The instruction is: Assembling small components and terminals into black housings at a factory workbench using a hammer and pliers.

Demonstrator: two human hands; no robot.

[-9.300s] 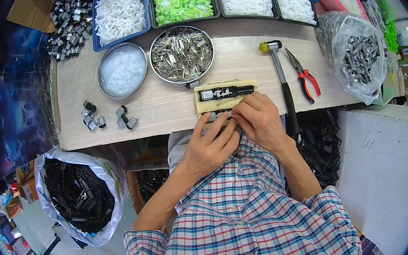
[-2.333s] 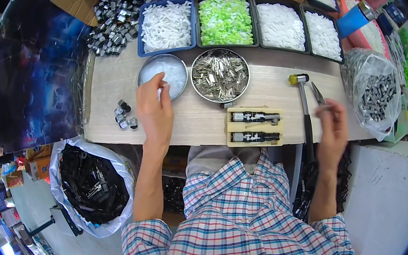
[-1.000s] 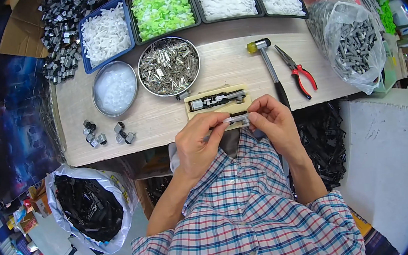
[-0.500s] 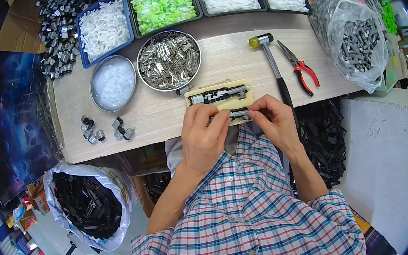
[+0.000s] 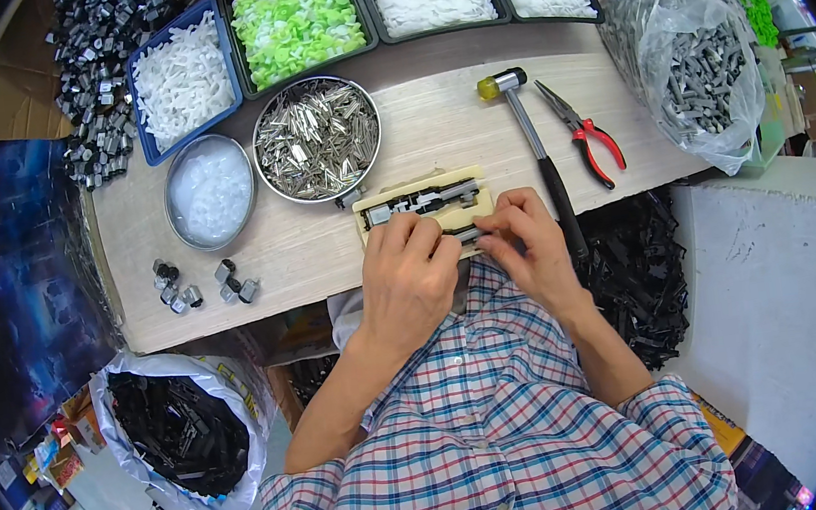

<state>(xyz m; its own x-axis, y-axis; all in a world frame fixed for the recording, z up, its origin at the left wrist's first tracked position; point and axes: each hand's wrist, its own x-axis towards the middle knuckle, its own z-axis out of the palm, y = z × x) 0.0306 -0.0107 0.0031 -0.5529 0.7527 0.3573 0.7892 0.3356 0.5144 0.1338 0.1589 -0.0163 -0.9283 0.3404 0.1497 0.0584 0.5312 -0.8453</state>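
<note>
Both hands are working at the near edge of the bench (image 5: pixel 385 137), directly over a pale wooden block (image 5: pixel 422 205) that is carrying a dark metal part (image 5: pixel 425 199) in its far slot. The left hand (image 5: pixel 409 277) is lying palm down, fingers curled over the near edge of the block. The right hand (image 5: pixel 527 241) is meeting it from the right. Between the fingertips of both hands, a small grey metal piece (image 5: pixel 467 236) is being pinched at the near side of the block.

Just right of the right hand, a hammer (image 5: pixel 535 150) with a yellow and black head is lying with its handle pointing near. A pair of red-handled pliers (image 5: pixel 583 130) is lying further right. Far left of the block, a round tin of silver metal clips (image 5: pixel 316 138) is sitting beside a round tin of white parts (image 5: pixel 208 190). Trays of white and green plastic parts (image 5: pixel 297 18) are lining the far edge. Several small metal assemblies (image 5: pixel 202 283) are standing at the left, well apart from the hands.
</note>
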